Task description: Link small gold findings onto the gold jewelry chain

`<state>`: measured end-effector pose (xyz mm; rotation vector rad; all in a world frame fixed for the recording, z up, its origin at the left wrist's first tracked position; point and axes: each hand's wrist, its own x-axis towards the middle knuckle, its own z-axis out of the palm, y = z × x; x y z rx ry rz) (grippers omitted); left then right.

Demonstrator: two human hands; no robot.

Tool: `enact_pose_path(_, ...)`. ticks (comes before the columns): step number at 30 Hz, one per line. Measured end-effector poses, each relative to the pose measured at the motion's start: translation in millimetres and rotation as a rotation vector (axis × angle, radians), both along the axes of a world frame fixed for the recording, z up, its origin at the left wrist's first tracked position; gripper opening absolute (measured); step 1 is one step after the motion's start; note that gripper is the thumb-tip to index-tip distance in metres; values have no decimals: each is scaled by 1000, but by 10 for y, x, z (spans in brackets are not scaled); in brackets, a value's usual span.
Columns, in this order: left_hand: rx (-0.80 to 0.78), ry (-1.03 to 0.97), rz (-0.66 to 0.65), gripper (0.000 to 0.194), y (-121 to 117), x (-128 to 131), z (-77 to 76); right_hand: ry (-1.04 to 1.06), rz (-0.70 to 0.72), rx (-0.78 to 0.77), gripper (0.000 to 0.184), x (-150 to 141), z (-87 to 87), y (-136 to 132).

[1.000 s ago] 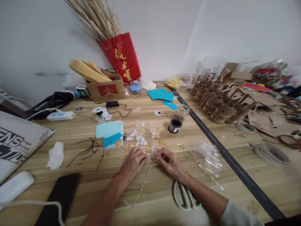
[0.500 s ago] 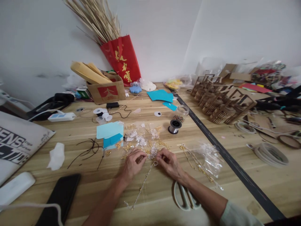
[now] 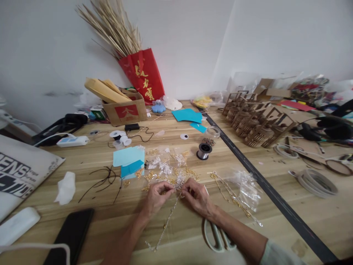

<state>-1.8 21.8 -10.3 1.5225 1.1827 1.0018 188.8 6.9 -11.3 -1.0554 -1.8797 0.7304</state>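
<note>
A thin beaded strand (image 3: pixel 167 221) of clear and gold beads lies on the wooden table, running from the front up to a small ring at my right fingertips. My right hand (image 3: pixel 198 197) is closed in a pinch at that ringed end. Just left of it, my left hand (image 3: pixel 159 195) also pinches, its fingertips close to the right ones; whatever it holds is too small to make out. Directly beyond the fingers lie silver beads (image 3: pixel 180 179) and gold beads (image 3: pixel 151 176) in loose piles. Grey-handled scissors (image 3: pixel 216 237) lie partly under my right forearm.
A spool of thread (image 3: pixel 204 151) stands beyond the beads. Gold chains (image 3: pixel 234 198) and clear plastic bags (image 3: pixel 246 189) lie to the right. Blue cards (image 3: pixel 128 156), black cord (image 3: pixel 106 180) and a black phone (image 3: pixel 72 232) are on the left. Wooden lantern frames (image 3: pixel 253 125) stand at the back right.
Both hands have shifted slightly, the left toward the right, bringing the fingertips closer together. My right fingers now overlap the strand's ring more. The view has tilted slightly.
</note>
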Motion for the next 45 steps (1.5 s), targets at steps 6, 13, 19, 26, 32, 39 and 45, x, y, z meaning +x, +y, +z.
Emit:
enact_pose_path(6, -65, -70, -27, 10, -15, 31, 20, -40, 27, 76, 11, -12, -12, -7)
enact_pose_path(13, -124, -97, -39, 12, -27, 32, 61, -71, 44, 144, 10, -6, -77, -10)
enact_pose_path(19, -170, -139, -65, 13, -24, 29, 59, -111, 47, 169, 9, -7, -38, -35)
enact_pose_path(26, -187, -137, -74, 12, -20, 17, 44, -209, 49, 230, 12, 7, -7, -57)
enact_pose_path(32, -188, -141, -74, 12, -10, 8, 42, -268, 54, 269, 14, 13, -6, -70)
enact_pose_path(39, -183, -149, -91, 13, -12, 2, 23, -307, 56, 272, 16, 25, -20, -76)
enact_pose_path(45, -181, -138, -102, 12, -16, 6, 32, -318, 44, 297, 13, 23, -32, -68)
